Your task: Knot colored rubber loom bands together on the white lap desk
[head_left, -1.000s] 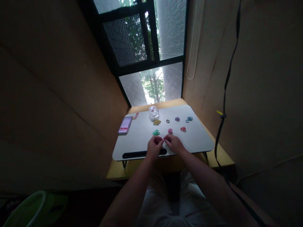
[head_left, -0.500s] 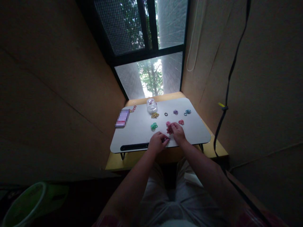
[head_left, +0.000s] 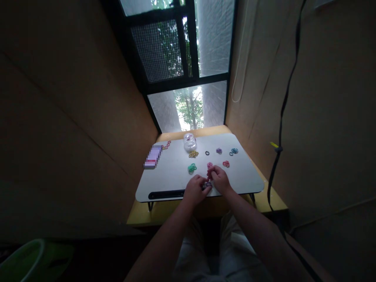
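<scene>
Small ring-shaped hair ties lie in colour groups on the white lap table (head_left: 170, 176). At its front edge, my left hand (head_left: 196, 189) has thumb and fingers closed around a few purplish-grey hair ties (head_left: 208, 184). Close beside it, my right hand (head_left: 219, 179) is bent in a pinch over the same spot; what its fingertips hold is too small to make out. Just beyond the right fingers are pink hair ties (head_left: 209, 165), partly covered. Red hair ties (head_left: 226, 164) sit to their right and green hair ties (head_left: 192, 168) to their left.
Farther back are yellow hair ties (head_left: 193, 154), a black one (head_left: 207, 153), purple ones (head_left: 219, 150), blue ones (head_left: 234, 150) and a clear jar (head_left: 189, 141). A blurred phone (head_left: 153, 156) lies left. A black strap (head_left: 281, 129) hangs at right.
The camera view has tilted, so the table appears lower. My right fingers have come down nearer my left fingertips, and purplish-grey hair ties now show between the left thumb and fingers.
</scene>
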`<state>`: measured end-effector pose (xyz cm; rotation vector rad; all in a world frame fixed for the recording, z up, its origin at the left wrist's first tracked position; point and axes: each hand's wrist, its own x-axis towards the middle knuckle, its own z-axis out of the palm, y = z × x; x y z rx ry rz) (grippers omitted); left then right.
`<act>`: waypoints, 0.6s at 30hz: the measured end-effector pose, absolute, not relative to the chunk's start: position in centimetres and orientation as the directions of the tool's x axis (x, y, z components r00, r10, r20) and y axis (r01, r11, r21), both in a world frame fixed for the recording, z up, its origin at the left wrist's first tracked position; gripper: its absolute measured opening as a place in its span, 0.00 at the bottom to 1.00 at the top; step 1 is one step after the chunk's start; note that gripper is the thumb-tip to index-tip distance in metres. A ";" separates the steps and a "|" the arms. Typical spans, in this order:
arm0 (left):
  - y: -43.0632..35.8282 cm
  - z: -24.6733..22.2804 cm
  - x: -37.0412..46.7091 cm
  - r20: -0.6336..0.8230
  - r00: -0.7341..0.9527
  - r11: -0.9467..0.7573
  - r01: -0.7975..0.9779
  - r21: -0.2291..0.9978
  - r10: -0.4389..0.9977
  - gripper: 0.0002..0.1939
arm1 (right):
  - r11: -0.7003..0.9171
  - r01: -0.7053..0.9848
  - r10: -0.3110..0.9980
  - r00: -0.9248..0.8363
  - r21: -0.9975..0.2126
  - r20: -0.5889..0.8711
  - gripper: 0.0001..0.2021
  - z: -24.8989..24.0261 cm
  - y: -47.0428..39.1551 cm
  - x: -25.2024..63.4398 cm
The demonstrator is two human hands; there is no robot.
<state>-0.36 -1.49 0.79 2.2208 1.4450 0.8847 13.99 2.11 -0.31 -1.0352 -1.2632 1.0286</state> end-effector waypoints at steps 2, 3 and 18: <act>-1.3 0.7 -0.3 0.288 0.268 -0.391 0.705 0.592 0.919 0.08 | 0.217 -0.031 0.975 0.052 -0.976 0.215 0.05 -0.2 2.1 14.0; -1.2 0.7 -0.2 0.278 0.257 -0.376 0.714 0.591 0.926 0.06 | 0.213 -0.034 0.976 0.059 -0.976 0.211 0.05 -0.2 2.1 14.0; 0.1 0.4 -2.0 0.199 0.056 -0.204 0.428 0.881 0.978 0.13 | 0.433 0.334 0.901 -0.139 -0.837 0.411 0.04 0.1 1.3 13.8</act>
